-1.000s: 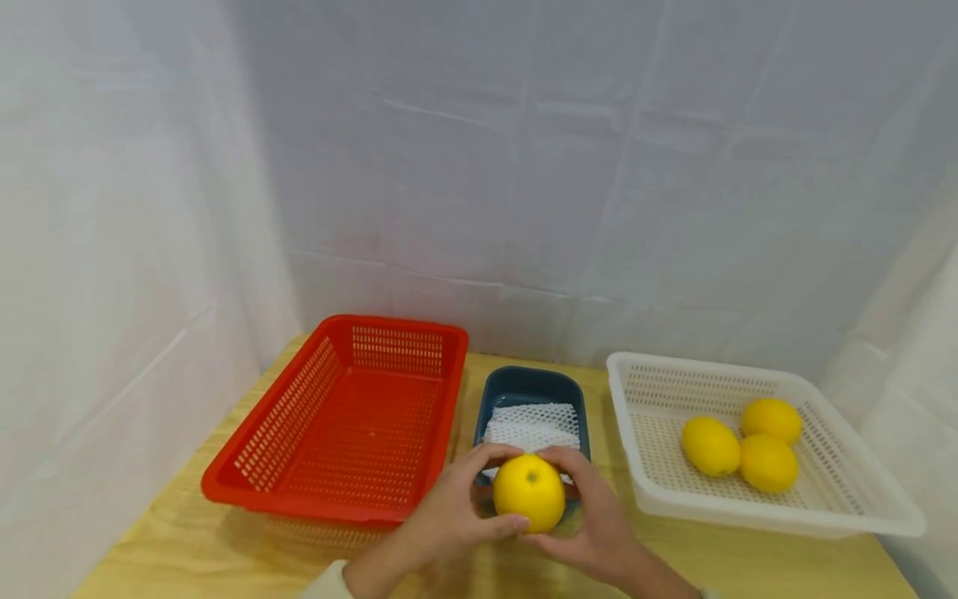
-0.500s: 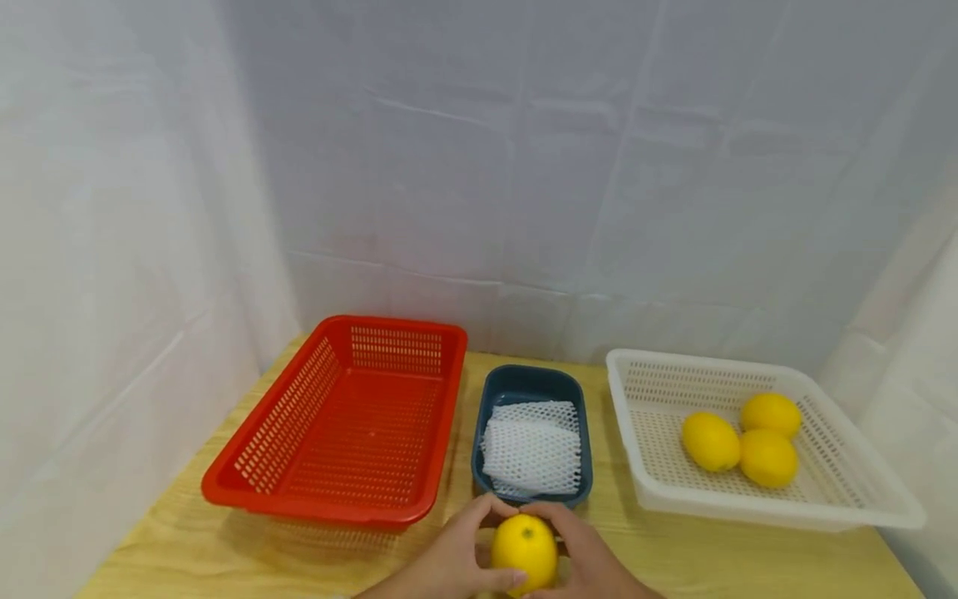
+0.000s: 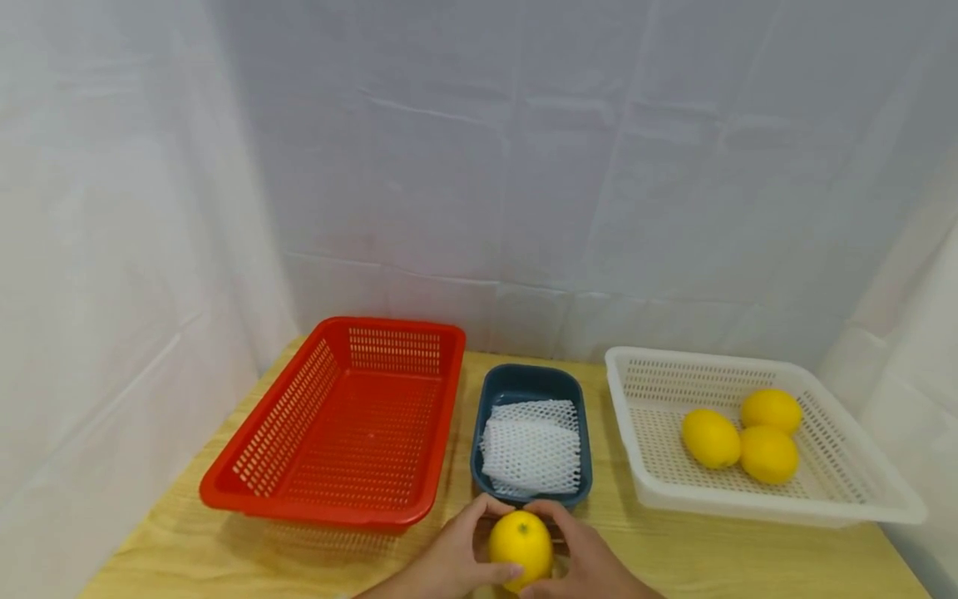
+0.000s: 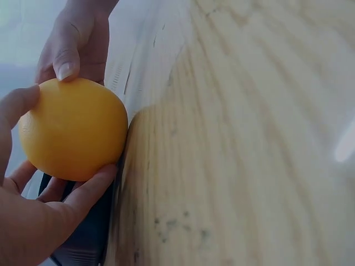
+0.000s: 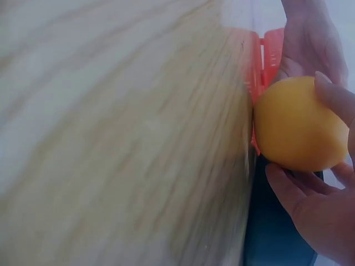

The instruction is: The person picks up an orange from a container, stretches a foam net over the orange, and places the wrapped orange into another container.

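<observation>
Low in the middle of the head view, both hands hold a round orange [image 3: 521,547], yellow in that view, with its stem end facing up. My left hand [image 3: 455,556] curves its thumb and fingers around the left side. Around the right side, my right hand [image 3: 587,559] does the same. The left wrist view shows the orange [image 4: 75,128] close to the wooden tabletop; whether it touches the wood I cannot tell. Just beyond the hands stands a dark blue tray [image 3: 479,445] with white foam fruit nets [image 3: 531,453] lying in it.
A red plastic basket [image 3: 374,416] stands on the left of the wooden table [image 3: 172,549]. On the right, a white basket [image 3: 666,491] holds three yellow fruits [image 3: 769,454]. White cloth [image 3: 449,166] hangs behind and at both sides.
Both hands have drawn the orange back from over the blue tray toward the table's near side, uncovering the foam nets. Over the last half second they barely move.
</observation>
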Motion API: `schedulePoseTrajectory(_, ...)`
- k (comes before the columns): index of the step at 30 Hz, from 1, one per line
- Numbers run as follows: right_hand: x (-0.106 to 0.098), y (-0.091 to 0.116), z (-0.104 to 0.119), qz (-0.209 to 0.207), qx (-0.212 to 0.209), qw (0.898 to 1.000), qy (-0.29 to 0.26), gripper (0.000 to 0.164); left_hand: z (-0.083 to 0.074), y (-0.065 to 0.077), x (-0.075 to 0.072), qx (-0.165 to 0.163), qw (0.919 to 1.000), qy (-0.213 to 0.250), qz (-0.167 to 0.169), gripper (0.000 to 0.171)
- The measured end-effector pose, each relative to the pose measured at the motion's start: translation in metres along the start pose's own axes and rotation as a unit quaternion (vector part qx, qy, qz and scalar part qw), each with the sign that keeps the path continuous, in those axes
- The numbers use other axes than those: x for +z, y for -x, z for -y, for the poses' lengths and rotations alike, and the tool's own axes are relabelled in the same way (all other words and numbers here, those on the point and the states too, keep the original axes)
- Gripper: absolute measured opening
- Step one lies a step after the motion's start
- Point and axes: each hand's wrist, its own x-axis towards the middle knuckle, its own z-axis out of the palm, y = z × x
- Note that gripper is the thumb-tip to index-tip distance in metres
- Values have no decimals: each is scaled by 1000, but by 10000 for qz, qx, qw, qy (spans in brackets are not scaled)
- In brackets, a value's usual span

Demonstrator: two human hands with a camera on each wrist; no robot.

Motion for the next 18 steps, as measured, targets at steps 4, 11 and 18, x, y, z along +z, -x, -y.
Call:
schedulePoseTrajectory(4,-2,1,-1,54,18,9999,-155,71,-1,1,0,-31,9999,-152,35,51)
schedulePoseTrajectory(11,-7,5,2,260,351,9985,-343,68,0,3,0,-227,9990,-383,55,53)
schedulePoseTrajectory(18,-33,7,31,70,-314,9978,573,44,0,3,0,-266,9986,-454,46,54)
